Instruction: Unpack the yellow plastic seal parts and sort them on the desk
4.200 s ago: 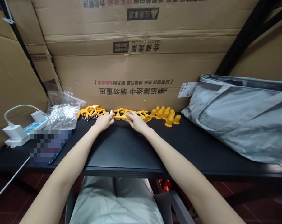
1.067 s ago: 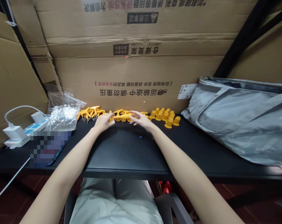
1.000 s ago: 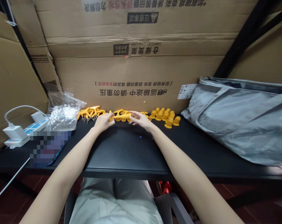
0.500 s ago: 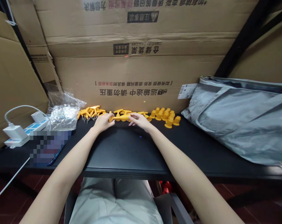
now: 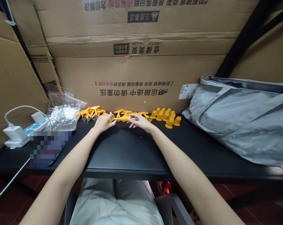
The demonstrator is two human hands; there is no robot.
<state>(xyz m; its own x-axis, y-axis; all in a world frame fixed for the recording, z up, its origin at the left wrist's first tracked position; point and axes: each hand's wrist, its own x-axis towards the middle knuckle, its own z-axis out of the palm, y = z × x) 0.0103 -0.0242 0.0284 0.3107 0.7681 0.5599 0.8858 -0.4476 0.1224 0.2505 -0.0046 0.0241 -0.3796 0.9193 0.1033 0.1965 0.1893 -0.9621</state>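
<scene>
Both my hands are at the far side of the black table, at the two ends of a yellow plastic corkscrew [image 5: 123,119] that lies sideways between them. My left hand [image 5: 104,122] is closed around its T-shaped handle at the left end. At the right end, my right hand [image 5: 140,122] grips it between thumb and curled fingers, which partly hide that end. Behind the hands lies a row of similar yellow corkscrews [image 5: 126,112]. Left of my left hand is a pile of yellow handles [image 5: 91,111] with metal spirals. Several yellow cup-shaped sleeves [image 5: 169,122] stand to the right.
Clear plastic bags [image 5: 63,115] and a white power strip [image 5: 29,132] with plugs and a cable are at the left. A large grey bag [image 5: 239,122] fills the right side. Cardboard [image 5: 136,68] closes off the back. A small blue dot [image 5: 141,137] shows on the table [image 5: 127,153].
My right hand has shifted slightly, its fingers turning around the end of the corkscrew. My left hand keeps its hold, almost still.
</scene>
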